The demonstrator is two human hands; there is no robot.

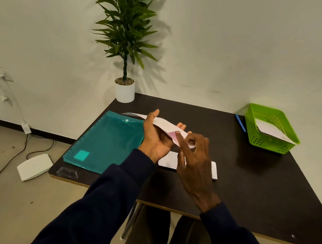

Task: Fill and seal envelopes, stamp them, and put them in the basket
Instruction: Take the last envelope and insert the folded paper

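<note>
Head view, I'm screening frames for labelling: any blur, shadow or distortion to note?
In the head view the right hand is motion-blurred at the envelope; the plant throws soft shadows on the wall; the green basket is sharp; the table edges splay with wide-angle distortion.
</note>
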